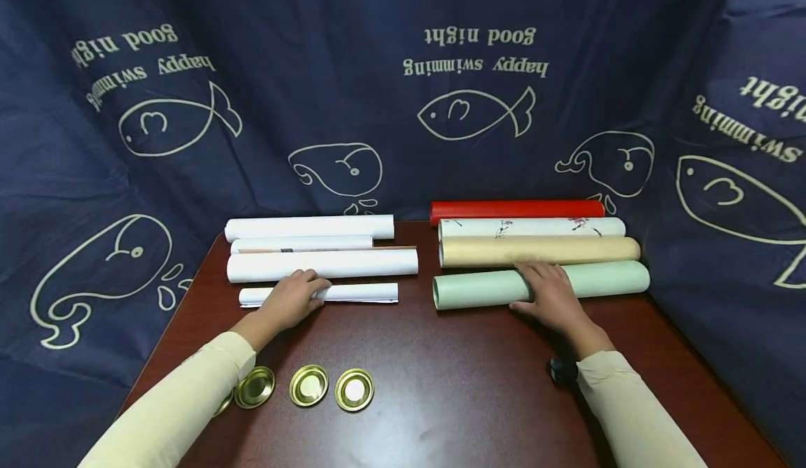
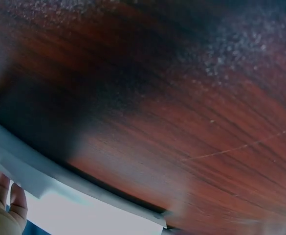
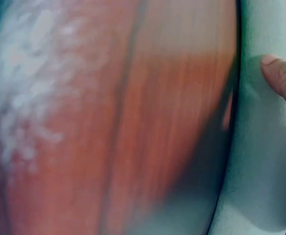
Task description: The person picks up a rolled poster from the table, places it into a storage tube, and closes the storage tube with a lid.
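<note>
My left hand point(image 1: 292, 300) is on a thin white paper roll point(image 1: 362, 292), the nearest in the left group, its fingers bent over the roll. In the left wrist view, fingers point(image 2: 18, 200) lie against white paper point(image 2: 84, 210). My right hand point(image 1: 554, 296) holds a pale green paper roll point(image 1: 475, 289) across its width, fingers over the far side and thumb on the near side. The right wrist view shows the thumb point(image 3: 282, 76) pressed to the green surface point(image 3: 260, 147). Both rolls lie on the table.
Behind the left hand lie white rolls point(image 1: 371, 264). Gold point(image 1: 478, 251), flower-printed point(image 1: 535, 227) and red point(image 1: 516, 208) rolls lie behind the green one. Several gold-coloured dishes point(image 1: 308, 385) stand on the brown table point(image 1: 441, 384) at front left. A blue curtain point(image 1: 378, 97) surrounds the table.
</note>
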Motion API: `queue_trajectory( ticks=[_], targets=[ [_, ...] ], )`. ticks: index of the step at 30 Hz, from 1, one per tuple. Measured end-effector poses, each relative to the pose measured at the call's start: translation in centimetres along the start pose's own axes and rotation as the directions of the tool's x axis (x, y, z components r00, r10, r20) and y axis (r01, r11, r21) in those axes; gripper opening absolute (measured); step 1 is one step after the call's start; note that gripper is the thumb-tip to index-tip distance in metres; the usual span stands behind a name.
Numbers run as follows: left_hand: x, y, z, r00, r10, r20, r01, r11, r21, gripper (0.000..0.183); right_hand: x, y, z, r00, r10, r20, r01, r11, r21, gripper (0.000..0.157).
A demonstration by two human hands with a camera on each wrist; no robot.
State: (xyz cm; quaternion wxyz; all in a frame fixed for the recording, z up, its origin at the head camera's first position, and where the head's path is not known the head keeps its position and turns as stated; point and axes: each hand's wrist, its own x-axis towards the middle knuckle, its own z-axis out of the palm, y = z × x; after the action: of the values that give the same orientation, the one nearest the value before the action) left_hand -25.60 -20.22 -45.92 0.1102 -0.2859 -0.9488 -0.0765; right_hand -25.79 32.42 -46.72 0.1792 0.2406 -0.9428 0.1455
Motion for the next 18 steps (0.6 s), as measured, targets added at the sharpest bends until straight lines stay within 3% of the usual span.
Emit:
queue_trajectory(
  ticks=[9, 14, 18],
  targets=[
    [-0.9, -0.1, -0.4, 1.0, 0.027, -0.01, -0.027, 0.999, -0.04, 0.03, 0.1, -0.3, -0.6, 0.996, -0.007, 0.087, 0.008, 1.0, -0.019, 0.08],
    [-2.2, 0.1, -1.7, 0.998, 0.019, -0.058, -0.025, 0.995, -0.098, 0.033, 0.0, -0.7, -0.9, 0.989, 0.016, 0.149, -0.017, 1.0, 0.004, 0.076],
    [-3.7, 0.0, -3.1, 0.995, -0.027, -0.095, 0.01, 0.984, -0.177, 0.035, 0.2, -1.3, -1.0, 0.984, 0.014, 0.178, -0.016, 1.0, 0.014, 0.075]
  ],
)
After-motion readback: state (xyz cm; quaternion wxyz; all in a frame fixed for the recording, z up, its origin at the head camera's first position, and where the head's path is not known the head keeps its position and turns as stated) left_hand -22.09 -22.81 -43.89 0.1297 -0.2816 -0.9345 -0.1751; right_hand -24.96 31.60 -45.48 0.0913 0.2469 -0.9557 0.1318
